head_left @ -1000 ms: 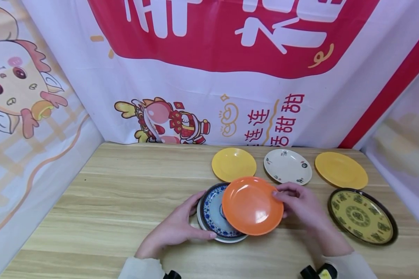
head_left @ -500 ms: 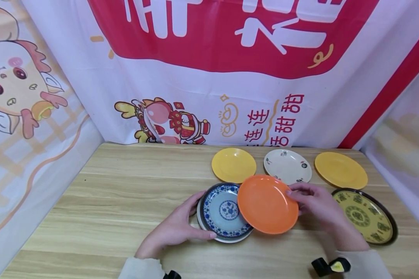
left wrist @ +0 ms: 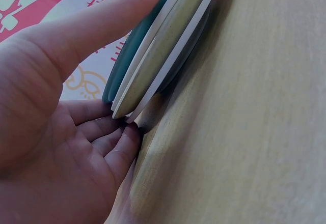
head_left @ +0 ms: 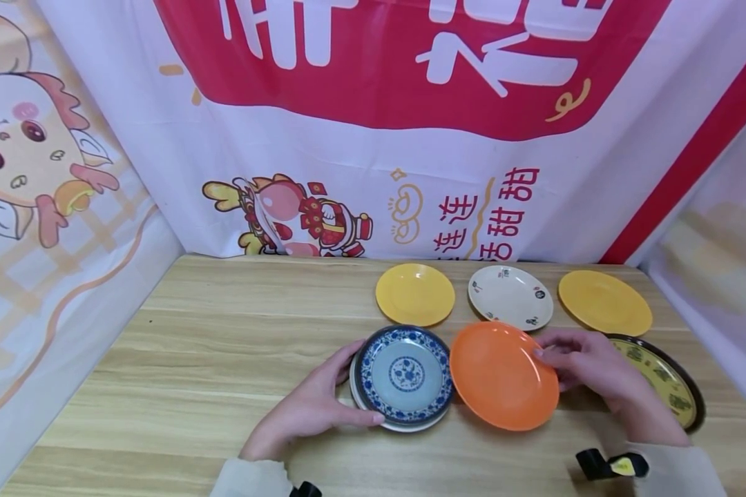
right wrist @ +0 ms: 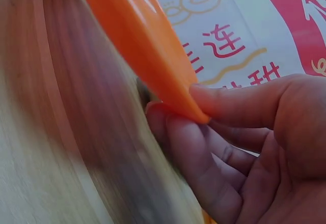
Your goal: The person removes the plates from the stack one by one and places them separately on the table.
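My right hand [head_left: 587, 362] pinches the right rim of an orange plate [head_left: 503, 376], thumb on top and fingers beneath. In the right wrist view the orange plate [right wrist: 147, 46] is tilted above the table, its shadow below. My left hand [head_left: 320, 407] holds the left side of a stack of plates, its thumb at the near rim and its fingers round the far-left side. A blue-and-white patterned plate [head_left: 405, 374] with a dark rim tops this stack. The left wrist view shows several plate edges [left wrist: 163, 51] piled up, with fingertips [left wrist: 130, 135] against them.
Behind, a yellow plate [head_left: 415, 295], a white plate [head_left: 511, 297] with small dark motifs, and another yellow plate [head_left: 605, 302] stand in a row. A dark-rimmed olive patterned plate [head_left: 671, 386] lies at right, partly behind the right arm. Printed cloth [head_left: 373, 193] borders the wooden table [head_left: 224, 359].
My right hand has carried the orange plate rightward off the stack, uncovering the blue-and-white plate, and it now hangs slightly lower. The left hand stays at the stack.
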A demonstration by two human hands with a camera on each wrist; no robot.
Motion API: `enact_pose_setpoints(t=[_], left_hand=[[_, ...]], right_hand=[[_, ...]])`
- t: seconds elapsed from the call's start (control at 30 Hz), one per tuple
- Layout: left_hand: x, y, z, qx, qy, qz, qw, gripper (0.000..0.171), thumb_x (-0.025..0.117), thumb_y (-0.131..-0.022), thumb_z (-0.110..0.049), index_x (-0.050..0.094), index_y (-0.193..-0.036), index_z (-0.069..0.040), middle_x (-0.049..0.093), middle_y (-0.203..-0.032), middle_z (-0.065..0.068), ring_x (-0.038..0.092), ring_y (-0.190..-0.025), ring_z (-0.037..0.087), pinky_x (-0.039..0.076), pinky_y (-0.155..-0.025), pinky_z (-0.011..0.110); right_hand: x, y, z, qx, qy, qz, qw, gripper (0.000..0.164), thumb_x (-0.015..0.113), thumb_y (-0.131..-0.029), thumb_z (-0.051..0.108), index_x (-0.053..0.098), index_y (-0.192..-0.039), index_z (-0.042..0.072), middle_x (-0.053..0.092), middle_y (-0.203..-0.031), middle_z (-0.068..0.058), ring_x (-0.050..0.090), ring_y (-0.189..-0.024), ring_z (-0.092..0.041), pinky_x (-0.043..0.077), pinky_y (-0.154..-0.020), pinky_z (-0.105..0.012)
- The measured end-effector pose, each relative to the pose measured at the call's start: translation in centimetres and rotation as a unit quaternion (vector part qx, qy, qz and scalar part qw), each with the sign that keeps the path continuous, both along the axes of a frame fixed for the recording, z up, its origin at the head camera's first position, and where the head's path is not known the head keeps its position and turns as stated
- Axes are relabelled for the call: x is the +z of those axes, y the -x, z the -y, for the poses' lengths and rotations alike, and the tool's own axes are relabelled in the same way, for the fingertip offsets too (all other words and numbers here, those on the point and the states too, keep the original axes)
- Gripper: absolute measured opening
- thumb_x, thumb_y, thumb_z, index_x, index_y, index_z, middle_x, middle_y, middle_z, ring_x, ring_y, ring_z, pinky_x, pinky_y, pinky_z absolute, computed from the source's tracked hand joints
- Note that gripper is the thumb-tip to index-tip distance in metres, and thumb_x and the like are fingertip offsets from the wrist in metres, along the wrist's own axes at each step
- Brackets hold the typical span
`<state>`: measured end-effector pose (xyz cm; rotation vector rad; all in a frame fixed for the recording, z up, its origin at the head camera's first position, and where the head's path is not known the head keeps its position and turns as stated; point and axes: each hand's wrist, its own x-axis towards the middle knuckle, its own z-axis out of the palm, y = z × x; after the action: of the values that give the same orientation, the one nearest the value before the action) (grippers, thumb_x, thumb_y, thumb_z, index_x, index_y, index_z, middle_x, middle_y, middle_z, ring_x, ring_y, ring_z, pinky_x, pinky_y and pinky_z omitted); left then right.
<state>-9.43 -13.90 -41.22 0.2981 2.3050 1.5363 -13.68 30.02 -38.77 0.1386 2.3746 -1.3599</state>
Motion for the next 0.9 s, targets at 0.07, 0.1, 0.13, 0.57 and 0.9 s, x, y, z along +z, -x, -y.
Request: enact_pose_setpoints(t=[0.07,0.1,0.13,0.57,0.9], left_hand=[[0.0,0.0,0.0,0.0,0.0,0.0,1.0,0.118,0.1,-0.076,-0.032,0.03,-0.17,-0.015,0.034,-0.175,0.017,0.039,-0.159,0.042,0.026,-0.133,0.063],[0.0,0.0,0.0,0.0,0.001,0.0,1.0,0.118,0.1,-0.076,-0.032,0.03,-0.17,-0.015,0.034,-0.175,0.017,0.039,-0.159,0.042,0.026,-0.133,0.063],[0.0,0.0,0.0,0.0,0.0,0.0,1.0,0.119,0.1,-0.076,-0.031,0.03,-0.17,-0.015,0.034,-0.175,0.017,0.039,-0.159,0.042,0.025,-0.133,0.063],[-0.1,0.0,0.0,0.002,-0.004,0.001,1.0,0.119,0.1,-0.075,-0.031,0.031,-0.17,-0.015,0.035,-0.174,0.017,0.039,-0.159,0.042,0.024,-0.133,0.063],[-0.1,0.0,0.0,0.003,0.001,-0.002,1.0,0.118,0.1,-0.075,-0.032,0.032,-0.17,-0.017,0.035,-0.174,0.017,0.04,-0.158,0.042,0.026,-0.132,0.064]], right_hand=[[0.1,0.0,-0.3,0.002,-0.006,0.002,1.0,0.044,0.069,-0.106,0.03,0.067,-0.14,0.002,0.078,-0.116,-0.005,0.074,-0.088,-0.023,0.068,-0.078,-0.036],[0.1,0.0,-0.3,0.003,-0.009,0.002,1.0,0.044,0.069,-0.106,0.029,0.067,-0.139,0.001,0.077,-0.116,-0.006,0.074,-0.088,-0.023,0.068,-0.077,-0.036],[0.2,-0.1,-0.4,0.005,-0.013,0.001,1.0,0.044,0.07,-0.105,0.029,0.067,-0.139,0.001,0.077,-0.116,-0.006,0.074,-0.087,-0.023,0.068,-0.077,-0.036],[0.5,-0.3,-1.3,0.022,-0.052,-0.009,0.998,0.036,0.07,-0.104,0.019,0.067,-0.129,-0.006,0.077,-0.102,-0.006,0.073,-0.082,-0.021,0.069,-0.072,-0.037],[0.5,0.1,-0.7,0.0,-0.135,0.0,0.991,0.036,0.076,-0.1,0.026,0.075,-0.123,-0.002,0.077,-0.101,-0.009,0.071,-0.081,-0.017,0.068,-0.074,-0.037]])
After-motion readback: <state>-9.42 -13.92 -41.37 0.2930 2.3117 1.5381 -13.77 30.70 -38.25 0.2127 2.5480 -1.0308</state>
